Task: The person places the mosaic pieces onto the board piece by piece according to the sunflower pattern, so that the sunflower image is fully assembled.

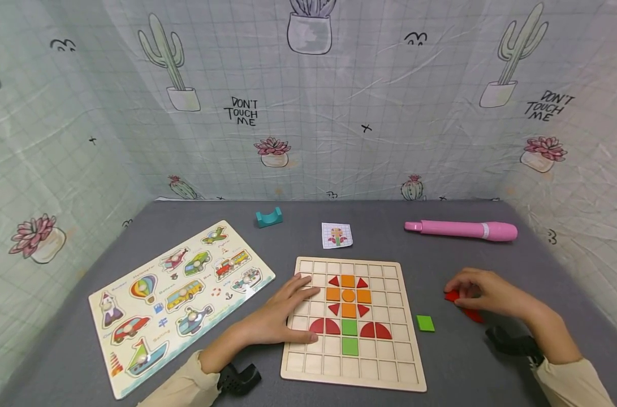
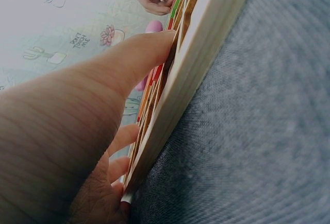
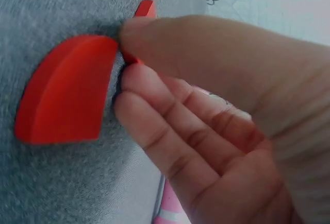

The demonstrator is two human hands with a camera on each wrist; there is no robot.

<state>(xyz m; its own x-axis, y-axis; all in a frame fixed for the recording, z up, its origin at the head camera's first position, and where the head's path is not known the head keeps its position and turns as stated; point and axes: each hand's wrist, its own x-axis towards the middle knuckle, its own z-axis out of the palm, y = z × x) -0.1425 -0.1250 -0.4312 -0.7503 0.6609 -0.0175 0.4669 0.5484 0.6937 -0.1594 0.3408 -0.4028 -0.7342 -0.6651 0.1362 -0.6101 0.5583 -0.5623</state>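
Observation:
A wooden grid board (image 1: 387, 373) bears orange squares, an orange circle, red triangles, red quarter-circles (image 1: 383, 330) and green squares (image 1: 350, 346). My left hand (image 1: 275, 319) rests on its left side, fingers and thumb extended over the cells. To the right of the board, my right hand (image 1: 486, 291) pinches a small red piece (image 3: 146, 9) between thumb and fingers, close to the grey surface. Its full outline is covered by the fingers. Beside it lies a red quarter-circle block (image 3: 67, 100), apart from the fingertips. One loose green square (image 1: 425, 323) lies between board and right hand.
A vehicle picture puzzle (image 1: 171, 316) lies at the left. Behind the board are a teal curved block (image 1: 270, 219), a small printed card (image 1: 337, 244) and a pink pen-shaped object (image 1: 461, 229). A patterned cloth (image 1: 308, 113) encloses the back and sides.

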